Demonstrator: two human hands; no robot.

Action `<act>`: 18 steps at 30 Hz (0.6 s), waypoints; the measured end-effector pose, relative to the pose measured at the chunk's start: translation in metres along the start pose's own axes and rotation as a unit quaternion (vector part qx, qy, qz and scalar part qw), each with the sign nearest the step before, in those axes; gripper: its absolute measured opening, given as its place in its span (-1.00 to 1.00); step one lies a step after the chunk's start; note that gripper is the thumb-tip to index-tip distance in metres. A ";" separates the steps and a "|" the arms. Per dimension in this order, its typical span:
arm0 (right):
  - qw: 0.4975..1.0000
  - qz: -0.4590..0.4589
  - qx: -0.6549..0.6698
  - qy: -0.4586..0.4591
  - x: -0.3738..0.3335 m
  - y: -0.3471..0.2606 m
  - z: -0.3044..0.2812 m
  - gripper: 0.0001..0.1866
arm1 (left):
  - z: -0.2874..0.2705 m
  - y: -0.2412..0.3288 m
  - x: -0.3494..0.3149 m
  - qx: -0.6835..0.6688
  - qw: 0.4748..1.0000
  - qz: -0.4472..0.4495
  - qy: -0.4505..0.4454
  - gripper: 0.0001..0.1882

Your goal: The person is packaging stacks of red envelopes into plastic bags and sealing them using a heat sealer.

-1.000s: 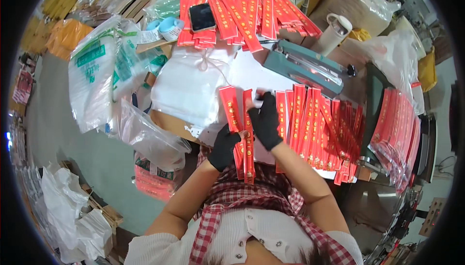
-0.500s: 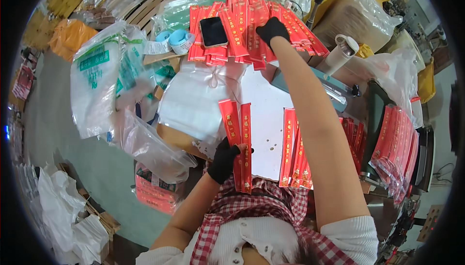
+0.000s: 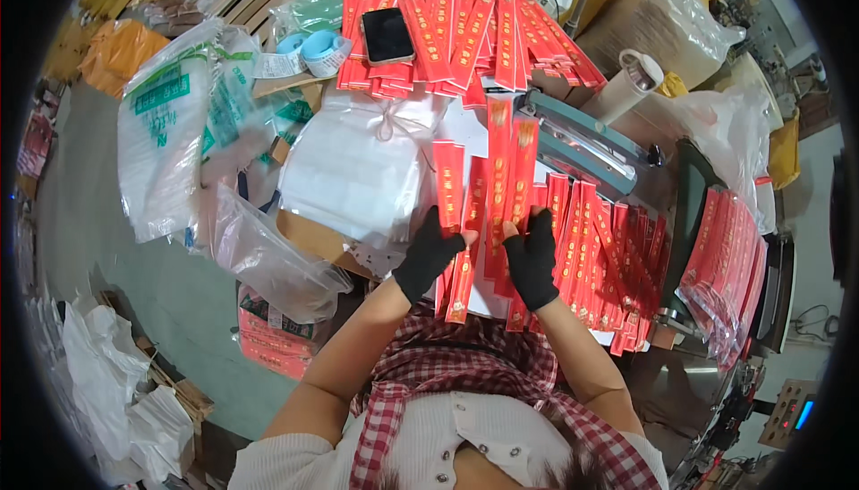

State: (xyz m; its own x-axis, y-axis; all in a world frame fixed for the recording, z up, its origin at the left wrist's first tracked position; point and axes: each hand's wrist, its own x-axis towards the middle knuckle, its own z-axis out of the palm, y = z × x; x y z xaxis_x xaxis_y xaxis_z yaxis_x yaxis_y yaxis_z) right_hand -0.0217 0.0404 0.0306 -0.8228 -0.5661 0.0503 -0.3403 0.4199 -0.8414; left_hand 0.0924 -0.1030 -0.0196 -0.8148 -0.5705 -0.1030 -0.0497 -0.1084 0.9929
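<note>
In front of me, both hands wear black fingerless gloves. My left hand (image 3: 431,255) is closed round a pair of long, narrow red packets (image 3: 451,187) with gold print, its thumb lying across them. Beside it, my right hand (image 3: 532,259) grips more red packets (image 3: 497,168), which stand a little higher and are slightly blurred. Their number in each hand is hard to tell. A fanned row of the same packets (image 3: 586,253) lies just right of my right hand. The large pile of packets (image 3: 465,29) is at the far side, with a black-screened phone (image 3: 388,35) on it.
A tied stack of clear plastic bags (image 3: 353,177) lies left of my hands. Blue tape rolls (image 3: 320,50) sit behind it. To the right are a grey-green sealing machine (image 3: 582,145), a white bottle (image 3: 631,87) and a bagged bundle of red packets (image 3: 727,266).
My right hand has come back from the far pile with red packets and is now beside my left. My left hand has risen slightly with its packets.
</note>
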 end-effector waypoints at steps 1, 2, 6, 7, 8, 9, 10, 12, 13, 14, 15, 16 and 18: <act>0.991 -0.070 -0.075 0.080 0.003 0.006 -0.001 -0.39 | -0.002 0.001 0.004 0.122 0.987 -0.095 -0.050 -0.21; 0.965 -0.140 -0.152 0.163 0.015 0.006 -0.003 -0.40 | 0.002 -0.002 0.004 0.122 0.986 -0.093 -0.057 -0.21; 0.955 -0.263 -0.077 0.111 0.088 -0.060 -0.001 -0.39 | 0.012 -0.014 -0.005 0.288 0.939 0.149 0.113 -0.32; 0.943 -0.299 -0.112 0.096 0.109 -0.078 0.014 -0.32 | 0.009 -0.025 -0.007 0.300 0.930 0.169 0.126 -0.36; 0.945 -0.275 -0.165 0.067 0.136 -0.094 0.029 -0.22 | 0.007 -0.030 -0.010 0.312 0.920 0.191 0.139 -0.41; 0.953 -0.241 -0.183 0.029 0.161 -0.116 0.041 -0.13 | 0.007 -0.024 -0.013 0.368 0.892 0.214 0.150 -0.45; 0.943 -0.200 -0.263 0.029 0.190 -0.132 0.057 -0.07 | 0.009 -0.021 -0.014 0.371 0.890 0.220 0.148 -0.45; 0.933 -0.122 -0.331 0.073 0.231 -0.157 0.091 0.00 | 0.011 -0.020 -0.017 0.338 0.907 0.207 0.144 -0.52; 0.933 -0.061 -0.349 0.053 0.251 -0.163 0.098 0.04 | 0.013 -0.019 -0.016 0.328 0.907 0.209 0.159 -0.58; 0.930 -0.001 -0.367 0.032 0.262 -0.172 0.103 0.09 | 0.012 -0.018 -0.014 0.330 0.901 0.228 0.162 -0.58; 0.933 0.053 -0.356 -0.014 0.271 -0.174 0.102 0.13 | 0.013 -0.018 -0.014 0.331 0.903 0.226 0.158 -0.58; 0.930 0.102 -0.346 -0.064 0.277 -0.178 0.100 0.17 | 0.011 -0.019 -0.015 0.330 0.904 0.221 0.158 -0.59; 0.935 0.126 -0.323 -0.071 0.286 -0.181 0.093 0.11 | 0.008 -0.023 -0.011 0.325 0.902 0.235 0.161 -0.60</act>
State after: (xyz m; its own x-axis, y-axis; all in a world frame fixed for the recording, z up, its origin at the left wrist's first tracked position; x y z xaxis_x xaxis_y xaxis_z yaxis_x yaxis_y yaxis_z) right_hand -0.1528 -0.2631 0.1474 -0.8611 -0.4600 -0.2168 -0.3850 0.8682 -0.3131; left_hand 0.0975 -0.0877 -0.0407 -0.6289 -0.6475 0.4304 -0.1560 0.6474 0.7460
